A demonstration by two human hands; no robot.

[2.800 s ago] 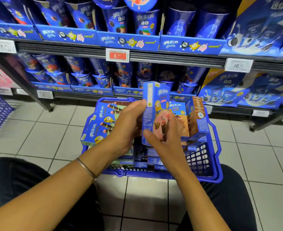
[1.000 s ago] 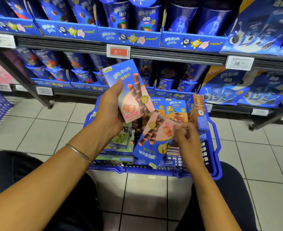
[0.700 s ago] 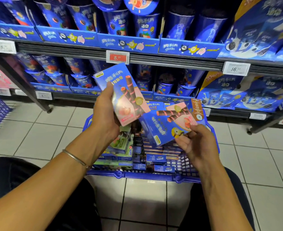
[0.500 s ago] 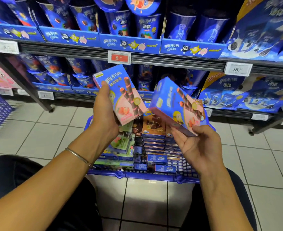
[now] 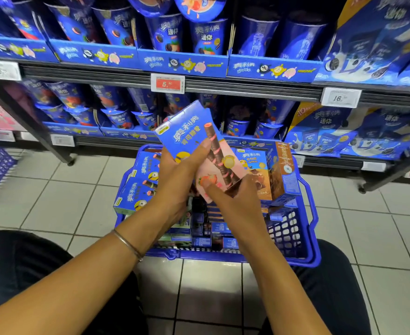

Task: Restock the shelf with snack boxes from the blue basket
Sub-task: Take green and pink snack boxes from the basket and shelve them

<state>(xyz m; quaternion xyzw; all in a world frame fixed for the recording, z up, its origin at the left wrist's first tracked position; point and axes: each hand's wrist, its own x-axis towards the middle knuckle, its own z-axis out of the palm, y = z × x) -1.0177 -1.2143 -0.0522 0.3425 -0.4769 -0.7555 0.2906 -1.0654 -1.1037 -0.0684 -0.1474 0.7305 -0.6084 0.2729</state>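
Your left hand [image 5: 177,180] grips a snack box [image 5: 189,134] from its left side, thumb laid across the blue front and fingers curled behind. Your right hand [image 5: 235,204] pinches the same box at its lower pink end, thumb on the front and the other fingers hidden underneath. The box is tilted, held up over the blue basket [image 5: 287,229] and in front of the lower shelf [image 5: 247,89]. A thin bracelet [image 5: 127,243] sits on your left wrist. In the basket, more boxes [image 5: 138,189] lean at the left and brown ones [image 5: 282,170] stand at the right. The basket rests on the tiled floor [image 5: 54,189], between your knees and the shelf, where blue cups [image 5: 200,36] stand above a red price tag [image 5: 167,83].
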